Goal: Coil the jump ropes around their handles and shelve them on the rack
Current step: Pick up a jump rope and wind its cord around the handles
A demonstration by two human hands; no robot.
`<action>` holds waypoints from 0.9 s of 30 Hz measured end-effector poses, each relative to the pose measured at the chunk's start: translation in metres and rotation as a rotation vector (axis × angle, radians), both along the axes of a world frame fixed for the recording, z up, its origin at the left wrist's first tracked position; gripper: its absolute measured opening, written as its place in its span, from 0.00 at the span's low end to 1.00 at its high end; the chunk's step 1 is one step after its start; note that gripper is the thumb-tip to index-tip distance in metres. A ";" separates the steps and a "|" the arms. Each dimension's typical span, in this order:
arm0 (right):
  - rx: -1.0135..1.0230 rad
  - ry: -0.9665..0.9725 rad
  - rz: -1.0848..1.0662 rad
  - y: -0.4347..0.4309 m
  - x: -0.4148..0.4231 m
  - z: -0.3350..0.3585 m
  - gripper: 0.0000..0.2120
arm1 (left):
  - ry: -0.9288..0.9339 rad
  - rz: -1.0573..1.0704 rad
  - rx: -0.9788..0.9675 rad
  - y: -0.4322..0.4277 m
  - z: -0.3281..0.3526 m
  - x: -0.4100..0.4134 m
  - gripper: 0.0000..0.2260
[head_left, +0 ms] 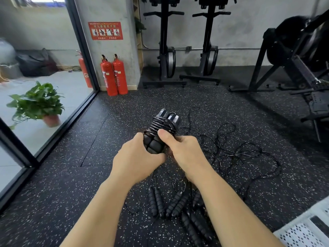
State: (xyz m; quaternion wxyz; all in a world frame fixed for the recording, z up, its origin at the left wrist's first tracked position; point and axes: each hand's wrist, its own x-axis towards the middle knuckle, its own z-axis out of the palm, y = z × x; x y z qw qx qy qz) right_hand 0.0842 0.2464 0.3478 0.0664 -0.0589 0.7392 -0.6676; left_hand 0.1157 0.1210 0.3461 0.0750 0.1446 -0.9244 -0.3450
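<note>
A: What is held up in the middle?
B: A pair of black bumpy foam jump rope handles (154, 145), pressed side by side, up in the air above the dark speckled rubber floor (80, 184). A thin shiny black rope (162, 124) is wound in rings round their far half.
A: How does the left hand (137, 155) hold them?
B: Its fingers are wrapped round the near end of the handles.
A: And the right hand (183, 148)?
B: It grips them too, from the other side, and its thumb lies on the rope rings.
A: Where are the other ropes?
B: More black handles (170, 205) lie in a heap on the floor under the arms. Their loose black cords (240, 154) lie in a tangle to the right.
A: What else is there?
B: Two red fire extinguishers (114, 75) stand by a grey pillar (124, 54)
</note>
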 end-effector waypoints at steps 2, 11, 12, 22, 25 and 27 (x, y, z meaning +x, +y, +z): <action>0.019 0.025 0.013 -0.001 0.000 0.000 0.24 | -0.011 0.009 0.115 -0.003 0.001 0.002 0.20; 0.604 0.298 -0.059 0.006 0.000 -0.002 0.27 | 0.048 0.137 0.229 -0.016 0.001 0.002 0.14; 0.684 0.329 -0.097 0.008 0.000 -0.002 0.26 | 0.040 0.143 0.226 -0.019 0.001 0.002 0.14; 0.935 0.619 -0.082 0.003 0.019 0.019 0.26 | -0.056 0.166 -0.138 -0.032 -0.002 0.002 0.12; 0.973 0.726 -0.088 0.001 0.018 0.021 0.26 | -0.052 0.106 -0.328 -0.023 0.003 0.002 0.11; 0.998 0.808 -0.115 0.003 0.014 0.021 0.28 | -0.059 0.031 -0.496 -0.014 0.006 0.003 0.11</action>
